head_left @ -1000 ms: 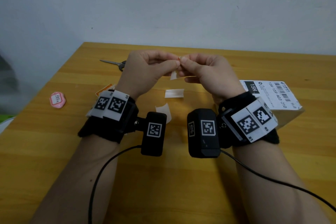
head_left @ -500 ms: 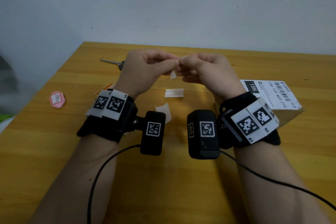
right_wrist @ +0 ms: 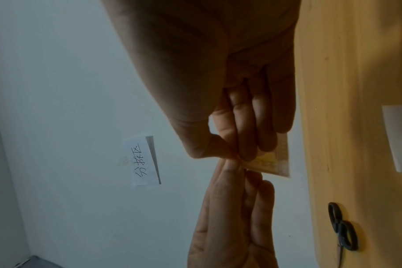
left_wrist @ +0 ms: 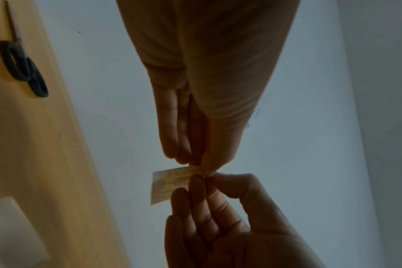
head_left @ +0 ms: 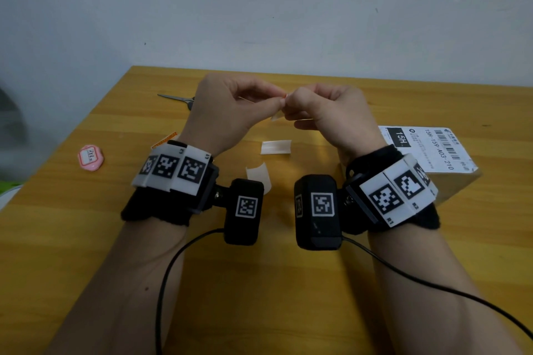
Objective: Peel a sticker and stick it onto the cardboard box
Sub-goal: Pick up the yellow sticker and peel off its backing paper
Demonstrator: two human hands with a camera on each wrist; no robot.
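Both hands are raised above the table's far middle and meet fingertip to fingertip. My left hand [head_left: 277,103] and right hand [head_left: 290,101] each pinch the same corner of a small pale sticker [head_left: 275,117], which hangs below the fingers. In the left wrist view the sticker [left_wrist: 166,185] shows as a small rectangle with faint yellow print. In the right wrist view the sticker [right_wrist: 272,163] sits partly behind my right fingers [right_wrist: 246,127]. The cardboard box [head_left: 457,184] lies at the right, beside my right wrist, with a white shipping label [head_left: 427,150] on top.
Two white backing strips [head_left: 275,147] [head_left: 258,174] lie on the wooden table [head_left: 288,297] under the hands. Scissors [head_left: 178,98] lie at the far left, and a pink tag [head_left: 90,157] near the left edge. A handwritten note [right_wrist: 142,161] is on the wall.
Almost nothing: both hands stay pinched together on the sticker and have sunk very slightly.
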